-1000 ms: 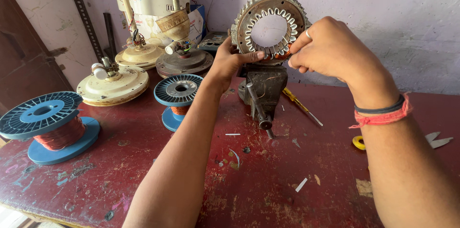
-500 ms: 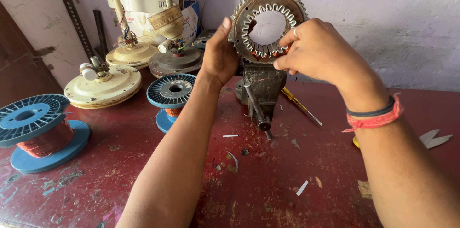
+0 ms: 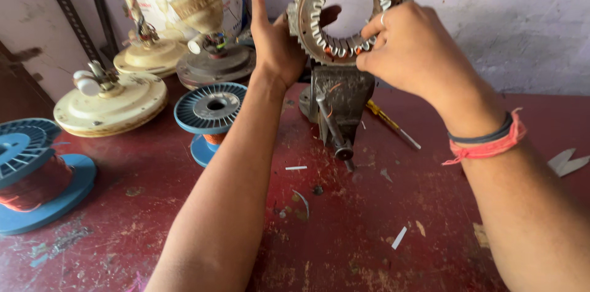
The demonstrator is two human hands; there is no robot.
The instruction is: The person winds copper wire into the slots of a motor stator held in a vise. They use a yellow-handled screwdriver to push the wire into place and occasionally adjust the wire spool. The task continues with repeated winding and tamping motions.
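So, far out to the left of the left hand there's a big blue wire spool (image 3: 34,172) with copper wire on it, then a cream round fan housing (image 3: 110,105), then a smaller blue spool (image 3: 212,111) sitting just off the left forearm. Behind those, up and left of the hand, are a couple more fan motor parts (image 3: 212,62) on the red table (image 3: 344,249).

The left hand (image 3: 273,43) is flat and open, fingers pointing up, palm pressed against the left edge of the toothed stator ring (image 3: 347,9). It's bracing, not wrapping around. The ring stands upright, clamped in the small grey bench vise (image 3: 338,105) directly below both hands.

The right hand (image 3: 415,52) is curled, fingertips pinching at the lower inside of the ring where the white slot liners and a bit of copper wire show. Can't tell exactly what's between the fingers, they cover it.

Below and right of that hand a yellow-handled screwdriver (image 3: 390,123) lies on the table, plus paper scraps.

What I'd worry about: the ring is only held at its bottom edge, so a hard push could tilt it in the vise. Those steel teeth look sharp too, so they could nick the wire insulation or a fingertip if the pinch slips.
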